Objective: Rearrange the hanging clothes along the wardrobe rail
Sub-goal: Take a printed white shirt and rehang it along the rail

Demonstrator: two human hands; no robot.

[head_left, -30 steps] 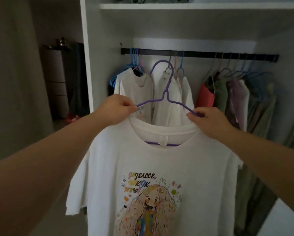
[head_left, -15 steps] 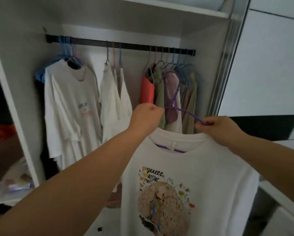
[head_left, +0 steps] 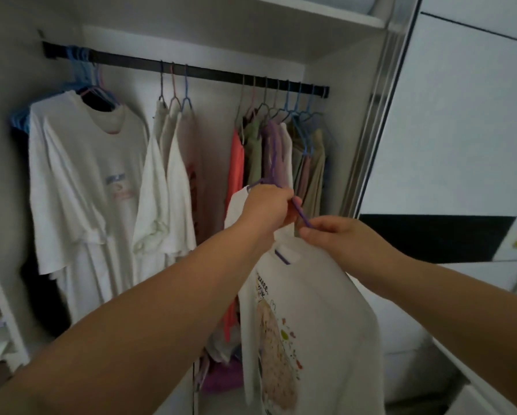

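My left hand and right hand both clamped on purple wire hanger carrying white printed T-shirt; should lift hook over black wardrobe rail into gap beside coral garment.

head view: single, worn at head height | faces forward into open wardrobe, close | rail at 12 o'clock | sliding door at 2 o'clock | forearms entering from 6 o'clock

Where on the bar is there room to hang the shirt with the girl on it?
The rail has two bare stretches: one between the big white T-shirt at the left and the three white tops, and a wider one between those tops and the coral top. From the coral top to the rail's right end the hangers are packed tight.
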